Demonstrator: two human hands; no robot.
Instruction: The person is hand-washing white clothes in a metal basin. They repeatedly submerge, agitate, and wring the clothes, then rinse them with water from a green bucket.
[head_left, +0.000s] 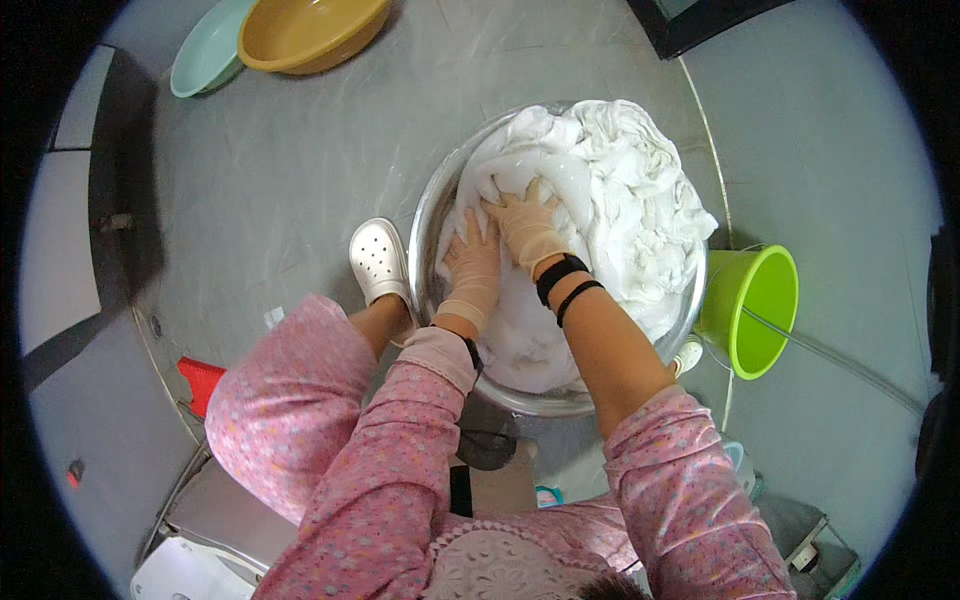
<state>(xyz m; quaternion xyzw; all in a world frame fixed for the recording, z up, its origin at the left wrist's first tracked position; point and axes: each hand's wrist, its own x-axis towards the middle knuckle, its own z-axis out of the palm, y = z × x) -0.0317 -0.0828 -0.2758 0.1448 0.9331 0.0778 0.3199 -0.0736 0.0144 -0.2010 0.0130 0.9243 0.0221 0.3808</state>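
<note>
A large round metal basin (427, 202) holds a heap of wet white cloth (637, 172). White suds (525, 319) cover its left and near parts. My left hand (474, 262), in a thin translucent glove, presses into the soapy cloth near the basin's left wall, fingers spread. Just to its right, my right hand (529, 225), gloved alike, pushes down with fingers apart. Its fingertips are partly sunk in foam, and I see nothing held in either hand.
A lime-green bucket (750, 311) with a clear hose (840, 360) in it stands against the basin's right side. Yellow (315, 37) and pale green (210, 52) basins lie at the upper left. My white clog (377, 259) is beside the metal basin on grey tiles (285, 165).
</note>
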